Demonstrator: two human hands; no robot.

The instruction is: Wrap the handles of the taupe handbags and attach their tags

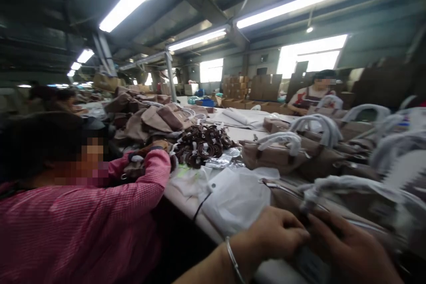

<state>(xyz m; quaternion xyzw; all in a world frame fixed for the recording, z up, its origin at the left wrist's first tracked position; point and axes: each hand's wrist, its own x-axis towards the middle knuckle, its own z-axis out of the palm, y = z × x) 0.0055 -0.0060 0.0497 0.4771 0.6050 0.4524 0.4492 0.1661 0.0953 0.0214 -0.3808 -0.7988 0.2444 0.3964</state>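
Observation:
A taupe handbag (286, 197) lies in front of me on the table, its handle (353, 184) wrapped in white protective film. My left hand (276, 233), with a metal bangle at the wrist, is closed in a pinch beside the base of that handle. What its fingertips hold is hidden. My right hand (353, 248) is closed at the same spot, thumb and fingers against the bag below the wrapped handle. The two hands' fingertips nearly meet. Left of the bag lies a white translucent plastic bag (239, 197).
Several more handbags (278, 157) with wrapped handles crowd the right side. A heap of coiled dark straps (203, 142) sits mid-table, with piled bags (163, 117) behind. A co-worker in a pink checked top (83, 226) works close on my left; another person (313, 95) is across the table.

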